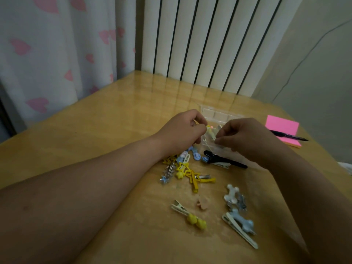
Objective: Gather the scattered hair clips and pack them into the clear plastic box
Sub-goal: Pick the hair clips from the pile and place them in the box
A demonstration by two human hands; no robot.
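Left hand (182, 130): curled, pinching one end of a pale hair clip (211, 131).
Right hand (245, 139): fingertips (219, 138) pinch its other end.
Clear plastic box (217, 114): beneath, on desk (114, 121).

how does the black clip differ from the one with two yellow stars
The black clip is plain and dark; the two-star clip is pale with yellow charms. The black clip lies against a silver clip; the two-star clip lies alone, nearer the camera. Both rest on the table, not yet boxed.
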